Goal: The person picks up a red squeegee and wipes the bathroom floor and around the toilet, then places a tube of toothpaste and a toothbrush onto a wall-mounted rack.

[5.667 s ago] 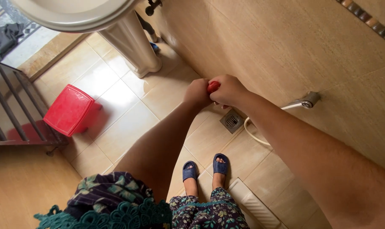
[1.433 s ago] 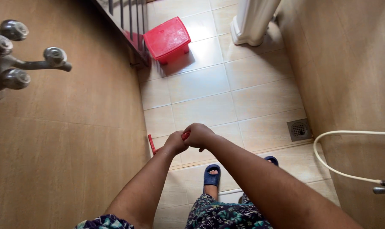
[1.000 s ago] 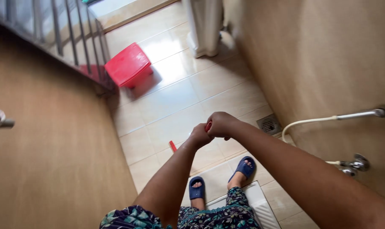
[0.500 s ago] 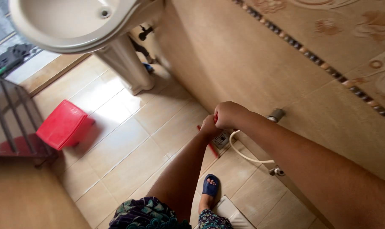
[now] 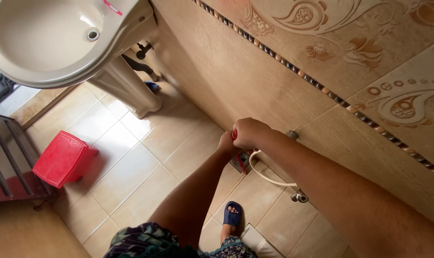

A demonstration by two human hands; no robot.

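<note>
Below your head, close against the beige tiled wall (image 5: 255,71), your right hand (image 5: 248,133) is curled into a fist, fingers (image 5: 245,142) wrapped tight around the top end of a red handle (image 5: 234,134); only a sliver of red shows between thumb and knuckles. Your left hand (image 5: 226,143) sits just under and behind the right, touching it, and seems to be closed on the same handle lower down, though most of its fingers are hidden by the right fist, so you cannot tell how tightly they grip. A further bit of red, part of the same tool, shows below the hands over the square floor drain (image 5: 241,161); its working end is too hidden to make out. Count: two hands on one handle; one drain; one white hose (image 5: 267,177) looping from near the drain to one metal tap (image 5: 299,196) low on the wall; one round metal fitting (image 5: 292,134) on the wall just right of your right wrist. One blue slipper (image 5: 232,215) is visible on one foot. One red plastic stool (image 5: 60,158) stands well apart on the floor tiles, and one pedestal washbasin (image 5: 59,38) lies at upper left.
</note>
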